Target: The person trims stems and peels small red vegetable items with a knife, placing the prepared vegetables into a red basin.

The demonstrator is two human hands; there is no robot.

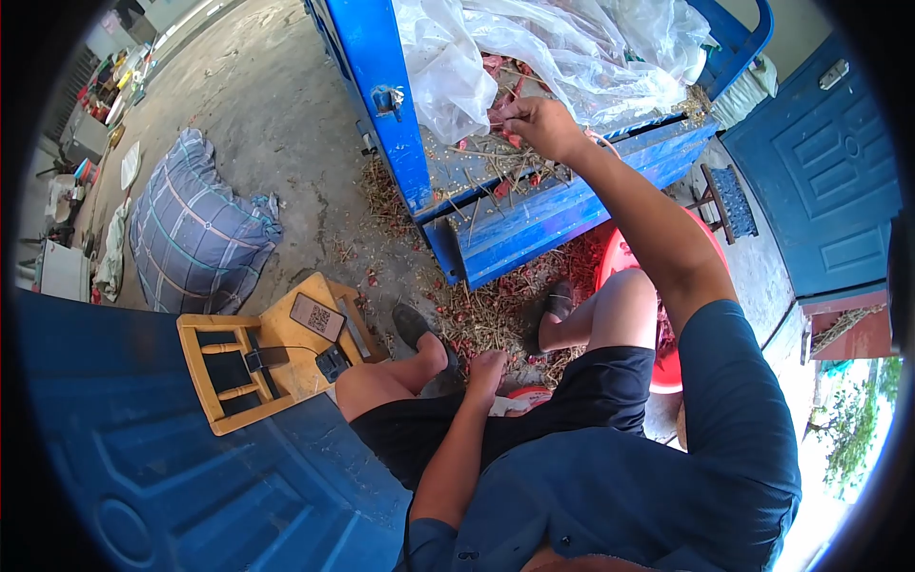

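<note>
My right hand (541, 126) reaches over the bed of a blue cart (515, 238), its fingers pinched at the edge of a clear plastic sheet (443, 76). Reddish dried pieces (505, 91) and stalks lie around those fingers; what they grip is too small to make out. Low between my knees, my left hand (488, 372) is closed, and anything inside it is hidden. Just below it a red-rimmed container (530, 394) shows in part.
A wooden chair (286, 329) with a phone (317, 316) on it stands at the left, near a stuffed plaid sack (195, 229). A red basin (667, 372) is beside my right leg. Stalks (477, 324) litter the floor. Blue doors flank both sides.
</note>
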